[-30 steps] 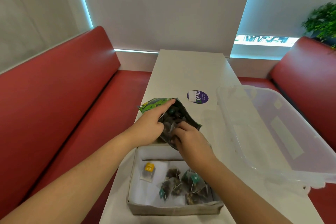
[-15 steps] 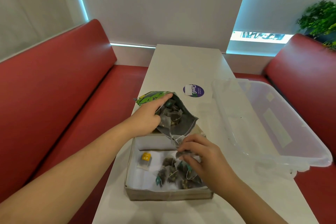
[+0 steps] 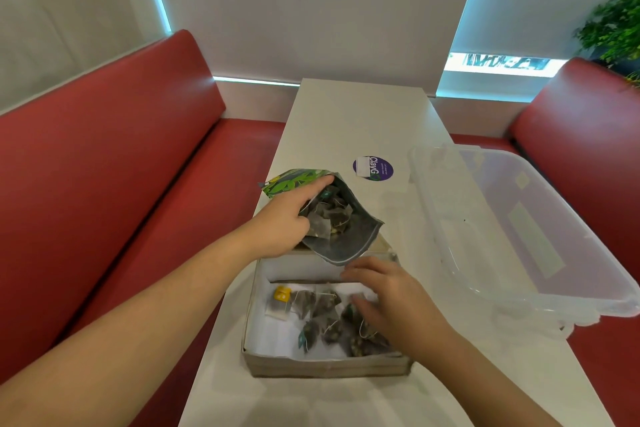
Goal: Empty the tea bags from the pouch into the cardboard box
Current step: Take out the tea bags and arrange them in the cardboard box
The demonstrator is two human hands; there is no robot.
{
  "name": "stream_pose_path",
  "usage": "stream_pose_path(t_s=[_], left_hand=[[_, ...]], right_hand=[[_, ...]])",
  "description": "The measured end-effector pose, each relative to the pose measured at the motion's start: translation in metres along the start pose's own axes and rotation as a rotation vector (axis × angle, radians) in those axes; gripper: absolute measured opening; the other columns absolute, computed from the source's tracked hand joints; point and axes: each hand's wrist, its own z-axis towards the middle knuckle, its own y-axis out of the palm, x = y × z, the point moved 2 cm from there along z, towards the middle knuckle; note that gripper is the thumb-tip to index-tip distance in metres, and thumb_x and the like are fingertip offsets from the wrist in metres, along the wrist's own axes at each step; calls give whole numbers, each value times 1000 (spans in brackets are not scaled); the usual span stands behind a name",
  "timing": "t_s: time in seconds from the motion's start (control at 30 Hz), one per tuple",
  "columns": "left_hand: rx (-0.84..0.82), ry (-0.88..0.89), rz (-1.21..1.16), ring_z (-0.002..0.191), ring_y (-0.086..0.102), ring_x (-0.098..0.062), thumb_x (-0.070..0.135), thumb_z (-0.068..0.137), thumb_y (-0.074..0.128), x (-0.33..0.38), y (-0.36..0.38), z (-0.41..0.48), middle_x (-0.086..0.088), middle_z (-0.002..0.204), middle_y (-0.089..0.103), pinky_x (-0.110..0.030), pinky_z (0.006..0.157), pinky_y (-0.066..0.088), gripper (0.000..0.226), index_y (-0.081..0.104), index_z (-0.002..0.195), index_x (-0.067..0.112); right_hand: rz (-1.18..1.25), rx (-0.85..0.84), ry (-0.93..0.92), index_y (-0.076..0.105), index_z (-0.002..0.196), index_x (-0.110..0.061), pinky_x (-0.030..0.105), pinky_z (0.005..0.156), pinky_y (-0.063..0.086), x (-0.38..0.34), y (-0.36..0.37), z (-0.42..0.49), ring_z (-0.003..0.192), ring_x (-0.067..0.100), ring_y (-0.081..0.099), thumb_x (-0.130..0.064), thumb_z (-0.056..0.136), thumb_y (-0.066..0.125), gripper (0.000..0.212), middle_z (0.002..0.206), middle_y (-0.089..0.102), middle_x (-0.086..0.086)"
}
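Head view: purple round sticker (image 3: pixel 373 168) with "ClayG", beyond the pouch (image 3: pixel 346 243).

**Left hand gripping, right hand loose**

My left forearm (image 3: pixel 166 305) runs in bare from the lower left. My left hand (image 3: pixel 280 222) grips the pouch (image 3: pixel 346 243) by its left side, with the index finger stretched along the upper edge. My right forearm (image 3: pixel 485 374) comes up from the lower right. My right hand (image 3: pixel 394 302) is palm down, fingers loosely spread toward the left, holding nothing.
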Motion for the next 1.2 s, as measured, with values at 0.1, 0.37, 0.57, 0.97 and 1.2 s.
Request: stream_pose_path(t_s=[0.1, 0.37, 0.57, 0.97, 1.2], left_hand=[[-6, 1, -13, 133, 24, 2, -17, 81, 39, 0, 0, 0, 10, 150, 31, 10, 90, 20, 81, 27, 149, 26], [2, 12, -7, 135, 19, 6, -19, 79, 36, 0, -2, -1, 13, 149, 28, 9, 96, 14, 82, 29, 148, 24], [9, 17, -7, 137, 18, 6, -18, 78, 37, -2, -2, 0, 14, 150, 27, 7, 98, 11, 82, 28, 148, 24], [-17, 13, 5, 138, 17, 6, -16, 81, 38, -2, -4, 1, 12, 155, 24, 8, 96, 14, 81, 25, 149, 27], [-18, -8, 2, 137, 20, 3, -15, 82, 37, -3, -4, 1, 12, 154, 27, 11, 90, 16, 81, 26, 149, 30]], right_hand=[[66, 143, -23, 69, 109, -19, 16, 86, 47, -5, -10, 26, 97, 11, 60, -12, 86, 65, 24, 112, 64, -3], [-202, -310, 114, 33, 142, -20, 48, 103, 38, 11, 42, 130, 126, 39, 39, -30, 90, 56, 58, 146, 29, 15], [-342, -433, 256, 50, 130, -17, 38, 96, 46, 16, 53, 146, 110, 29, 54, -25, 87, 61, 45, 127, 54, 10], [95, 163, -72, 73, 91, -12, 16, 73, 48, -13, -15, 40, 82, 12, 60, -2, 81, 67, 15, 96, 62, 1], [182, 174, -151, 69, 98, -19, 13, 81, 47, -23, -21, 4, 93, 4, 57, -4, 82, 68, 22, 104, 60, -3]])
